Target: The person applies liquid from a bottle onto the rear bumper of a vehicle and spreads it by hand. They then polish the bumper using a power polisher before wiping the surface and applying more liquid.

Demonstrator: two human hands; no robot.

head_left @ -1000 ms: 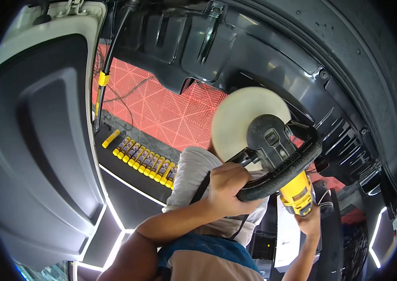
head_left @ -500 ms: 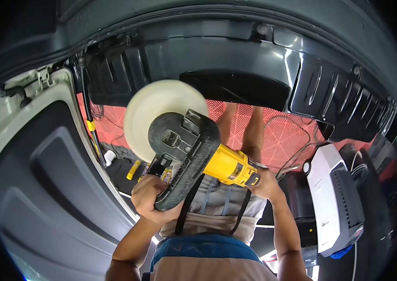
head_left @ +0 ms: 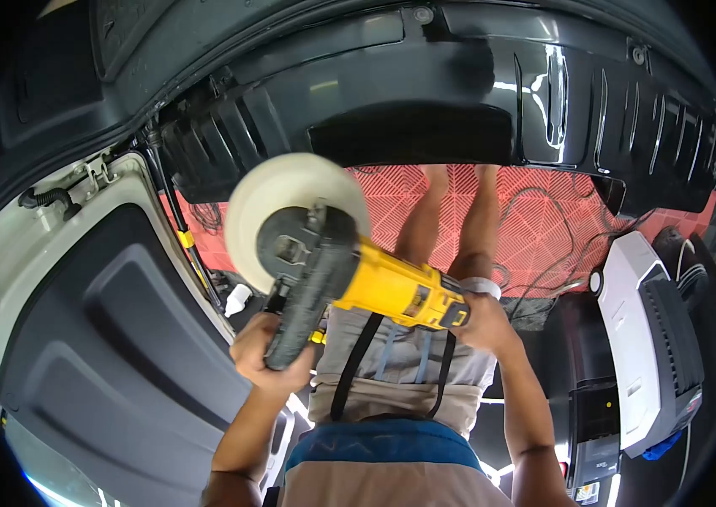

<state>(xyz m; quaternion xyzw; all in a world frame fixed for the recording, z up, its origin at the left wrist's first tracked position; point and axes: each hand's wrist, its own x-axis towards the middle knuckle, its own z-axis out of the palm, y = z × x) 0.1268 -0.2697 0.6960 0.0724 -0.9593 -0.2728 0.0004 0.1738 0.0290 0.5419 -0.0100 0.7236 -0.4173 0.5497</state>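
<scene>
The floor (head_left: 392,203) is red tile with a diamond pattern. Dark cables (head_left: 556,224) trail loosely across it. A small white bottle (head_left: 238,300) stands at its edge.

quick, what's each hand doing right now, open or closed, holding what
Left hand: closed on the black loop handle of the polisher.
Right hand: closed around the polisher's yellow rear body.

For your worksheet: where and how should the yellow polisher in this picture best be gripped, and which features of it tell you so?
Probably two-handed, as shown: left hand wraps the black loop handle beside the head, right hand takes the rear of the yellow polisher body. The loop steadies the white pad; the slim tail fits a palm.
</scene>
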